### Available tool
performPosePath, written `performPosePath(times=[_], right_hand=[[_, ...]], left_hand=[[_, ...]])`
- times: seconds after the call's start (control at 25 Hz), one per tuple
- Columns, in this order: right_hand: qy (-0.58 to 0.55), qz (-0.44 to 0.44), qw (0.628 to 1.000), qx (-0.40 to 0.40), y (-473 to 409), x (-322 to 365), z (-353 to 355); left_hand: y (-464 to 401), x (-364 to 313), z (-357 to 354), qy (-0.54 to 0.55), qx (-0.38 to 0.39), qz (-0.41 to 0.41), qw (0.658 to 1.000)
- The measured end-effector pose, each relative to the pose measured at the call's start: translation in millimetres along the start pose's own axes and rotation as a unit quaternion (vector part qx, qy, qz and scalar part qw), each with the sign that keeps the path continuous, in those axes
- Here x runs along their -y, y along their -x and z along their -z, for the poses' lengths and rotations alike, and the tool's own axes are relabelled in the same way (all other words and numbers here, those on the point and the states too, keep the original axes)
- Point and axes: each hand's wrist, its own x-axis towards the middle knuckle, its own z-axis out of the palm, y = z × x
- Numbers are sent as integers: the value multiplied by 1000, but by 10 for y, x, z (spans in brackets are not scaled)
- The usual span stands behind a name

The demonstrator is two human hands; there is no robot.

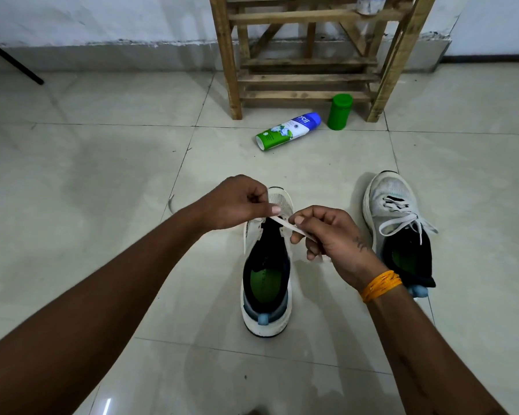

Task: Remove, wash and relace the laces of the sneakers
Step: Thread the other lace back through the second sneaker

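A white sneaker (267,283) with a dark collar and green insole stands on the tiled floor in front of me, toe pointing away. A flat white lace (285,223) stretches over its eyelets. My left hand (237,203) pinches one part of the lace above the tongue. My right hand (330,235) grips the lace further along, with the lace running under its fingers. A second white sneaker (399,223) stands to the right with its lace tied in a bow.
A wooden rack (309,76) stands against the far wall. In front of it lie a white and green spray can (288,130) on its side and an upright green container (339,111). A black rod (12,59) leans at the far left.
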Motion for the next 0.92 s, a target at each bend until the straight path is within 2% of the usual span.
performPosePath(times=[0.12, 0.2, 0.24, 0.32, 0.4, 0.44, 0.48, 0.56, 0.6, 0.64, 0.68, 0.72, 0.76, 0.8, 0.84, 0.88, 0.92], right_hand=[[-3, 5, 1000, -8, 24, -1, 1], [-5, 14, 1000, -11, 28, 20, -31], [-4, 21, 1000, -8, 20, 40, -57], [-2, 33, 999, -5, -8, 71, -107], [-2, 41, 999, -7, -19, 91, -144], [-3, 41, 999, -8, -20, 90, -147], [-5, 40, 999, -10, -16, 85, -146], [-9, 36, 999, -18, -1, 65, -133], [-11, 34, 999, -25, 4, 53, -120], [-13, 32, 999, -31, 2, 38, -114], [-14, 30, 999, -34, 2, 27, -115], [-13, 30, 999, -34, -1, 25, -129], [-13, 32, 999, -30, -3, 30, -148], [-14, 35, 999, -25, -4, 39, -171], [-15, 37, 999, -23, -3, 47, -195], [-16, 39, 999, -22, -1, 50, -215], [-16, 39, 999, -23, -2, 47, -227]], left_hand=[[-16, 371, 92, -139, -127, 65, 980], [41, 405, 54, -110, -152, 81, 979], [62, 313, 12, -37, -132, 67, 988], [116, 13, -89, 105, -30, 32, 993], [167, -197, -173, 128, 54, -2, 990], [175, -209, -178, 115, 65, -4, 991], [156, -157, -137, 100, 50, 14, 994], [104, 50, 13, 10, -39, 88, 995], [84, 173, 85, -99, -100, 128, 982], [100, 242, 128, -206, -153, 153, 954], [115, 259, 126, -248, -188, 149, 938], [130, 218, 95, -219, -193, 125, 948], [151, 128, 32, -117, -164, 87, 976], [184, 15, -50, 14, -103, 55, 993], [217, -99, -133, 110, -28, 40, 993], [241, -181, -193, 147, 28, 26, 988], [247, -183, -222, 147, 49, 17, 988]])
